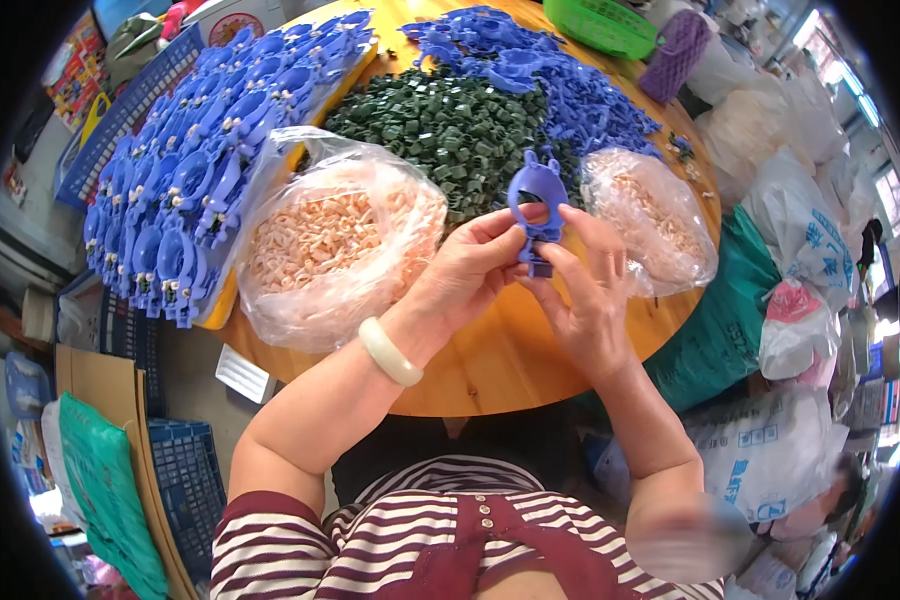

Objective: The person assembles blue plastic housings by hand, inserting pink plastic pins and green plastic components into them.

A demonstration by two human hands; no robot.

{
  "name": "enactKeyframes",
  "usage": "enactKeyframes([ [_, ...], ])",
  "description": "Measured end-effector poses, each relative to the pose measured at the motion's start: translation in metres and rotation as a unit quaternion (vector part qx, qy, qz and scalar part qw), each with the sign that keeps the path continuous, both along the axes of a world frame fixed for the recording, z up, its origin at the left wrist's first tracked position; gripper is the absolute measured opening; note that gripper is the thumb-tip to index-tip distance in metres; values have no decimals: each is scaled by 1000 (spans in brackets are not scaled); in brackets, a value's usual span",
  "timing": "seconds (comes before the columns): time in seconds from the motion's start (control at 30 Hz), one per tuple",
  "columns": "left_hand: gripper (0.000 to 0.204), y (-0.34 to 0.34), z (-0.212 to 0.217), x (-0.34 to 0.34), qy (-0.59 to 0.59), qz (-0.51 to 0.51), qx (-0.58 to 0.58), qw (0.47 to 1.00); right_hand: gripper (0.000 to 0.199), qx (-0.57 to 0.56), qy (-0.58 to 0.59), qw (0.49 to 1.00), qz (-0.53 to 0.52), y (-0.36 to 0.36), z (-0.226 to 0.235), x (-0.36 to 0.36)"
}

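Between my two hands, above the near part of the round wooden table [470, 365], is a blue plastic piece [539, 174] with a round ring and small ear-like tips at its top. My left hand [468, 262] grips it from the left with thumb and fingers. From the right, my right hand [592, 300] pinches its lower part, where a small dark block [541, 269] shows. Fingers hide some of the piece. Beyond lies a heap of small dark green plastic parts [450, 120]. Clear bags of small beige parts flank my hands, a larger bag [295, 325] and a smaller bag [692, 268].
Rows of blue pieces [195, 150] fill a board at the left. Loose blue pieces [595, 100] lie at the far right, near a green basket [602, 32] and a purple woven holder [676, 58]. Filled sacks [760, 455] crowd the right; a blue crate [185, 470] stands low left.
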State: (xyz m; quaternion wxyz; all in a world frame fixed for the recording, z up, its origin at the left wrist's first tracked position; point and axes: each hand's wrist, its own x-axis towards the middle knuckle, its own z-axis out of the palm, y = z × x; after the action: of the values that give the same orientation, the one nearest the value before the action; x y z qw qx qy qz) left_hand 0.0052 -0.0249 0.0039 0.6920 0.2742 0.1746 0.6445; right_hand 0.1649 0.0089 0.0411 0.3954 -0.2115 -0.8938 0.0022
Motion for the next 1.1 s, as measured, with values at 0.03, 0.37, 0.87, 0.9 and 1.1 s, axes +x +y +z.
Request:
enactKeyframes([
  [0.03, 45, 0, 0, 0, -8, -1, 2, 1000, 39, -9, 0, 1000, -4, 0, 0, 0],
  [0.37, 24, 8, -3, 1, -93, 48, -11, 994, 28, -121, -5, 992, 35, -3, 42, -18],
  [0.87, 24, 23, -29, -3, -132, 62, -22, 989, 12, -45, -303, 943, 127, -10, 4, -202],
  [0.9, 24, 23, -25, -4, -161, 53, -31, 985, 12, -66, -286, 946, 136, -11, 5, -202],
  [1.1, 21, 33, -42, 4, -151, 68, 16, 986, 11, -161, -125, 952, 227, -10, 26, -177],
])
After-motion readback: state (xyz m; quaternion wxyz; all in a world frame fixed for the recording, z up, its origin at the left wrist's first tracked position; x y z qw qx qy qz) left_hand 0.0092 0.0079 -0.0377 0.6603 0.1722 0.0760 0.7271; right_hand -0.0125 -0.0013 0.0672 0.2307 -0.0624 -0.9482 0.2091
